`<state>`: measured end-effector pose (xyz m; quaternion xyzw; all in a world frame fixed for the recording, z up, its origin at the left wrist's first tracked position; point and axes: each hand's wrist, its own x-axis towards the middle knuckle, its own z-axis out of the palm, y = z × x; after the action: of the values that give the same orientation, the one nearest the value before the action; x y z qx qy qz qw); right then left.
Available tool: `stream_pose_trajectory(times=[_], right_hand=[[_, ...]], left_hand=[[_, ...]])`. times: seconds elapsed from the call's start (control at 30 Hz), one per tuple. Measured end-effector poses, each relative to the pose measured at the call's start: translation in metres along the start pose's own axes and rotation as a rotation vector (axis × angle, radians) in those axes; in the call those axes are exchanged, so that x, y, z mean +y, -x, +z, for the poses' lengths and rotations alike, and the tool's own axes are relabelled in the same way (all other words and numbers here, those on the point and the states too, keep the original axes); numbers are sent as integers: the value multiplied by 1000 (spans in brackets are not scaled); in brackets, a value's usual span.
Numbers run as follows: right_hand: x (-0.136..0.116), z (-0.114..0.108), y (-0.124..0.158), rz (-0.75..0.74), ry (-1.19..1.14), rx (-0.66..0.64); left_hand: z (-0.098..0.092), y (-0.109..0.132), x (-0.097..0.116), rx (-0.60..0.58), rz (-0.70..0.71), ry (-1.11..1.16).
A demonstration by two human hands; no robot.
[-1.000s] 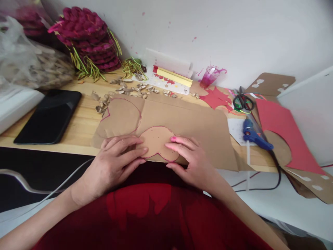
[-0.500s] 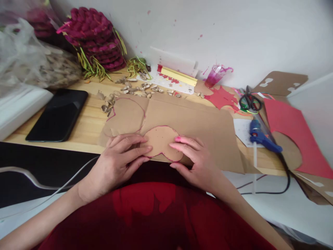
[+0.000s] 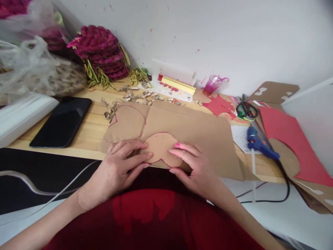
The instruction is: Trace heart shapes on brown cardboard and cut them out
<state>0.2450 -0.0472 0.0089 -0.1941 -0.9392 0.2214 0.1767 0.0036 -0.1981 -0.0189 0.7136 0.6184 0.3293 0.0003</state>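
Cardboard cutout [image 3: 161, 147], one: flat, purple-edged, round at the far side, notched between two lobes at the near side, a few small dark dots on its face. Location: on top of a larger cardboard sheet [image 3: 192, 125], at its near edge, between both hands. Left hand [image 3: 118, 166]: fingertips on the cutout's left part, thumb at the near edge. Right hand [image 3: 195, 166]: fingertips on the right lobe, thumb low by the near rim. Grip: fingers and thumbs in contact or close about the piece; whether either pair pinches it cannot be told. Sheet: brown, creased, bearing a purple outline [image 3: 127, 121] at left, laid on a wooden table [image 3: 90, 126]. Left of it: black phone [image 3: 61, 121]. Behind: loose dry shells [image 3: 132, 95]. Right: blue glue gun [image 3: 261, 144] with pale stick, black-handled scissors [image 3: 246, 109], red sheet [image 3: 286, 128] with a curved edge.
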Motion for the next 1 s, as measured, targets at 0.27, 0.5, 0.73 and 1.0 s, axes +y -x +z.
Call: stream_pose_trajectory(times=[0.27,0.5,0.73,1.0], right_hand=[[3,1,-2,-10,-3,8],[5,0,-2,-6,-12,10],[4,0,-4,-8,-10,8],[3,-2,-5,8,-49,-20]], left_hand=[[-10,-8,2,-43,-99,97],[-22,-10,-5,-135,-116,178],[-13,-11,-2,-80,-79,125],[-7,-18,11,-82,59,-214]])
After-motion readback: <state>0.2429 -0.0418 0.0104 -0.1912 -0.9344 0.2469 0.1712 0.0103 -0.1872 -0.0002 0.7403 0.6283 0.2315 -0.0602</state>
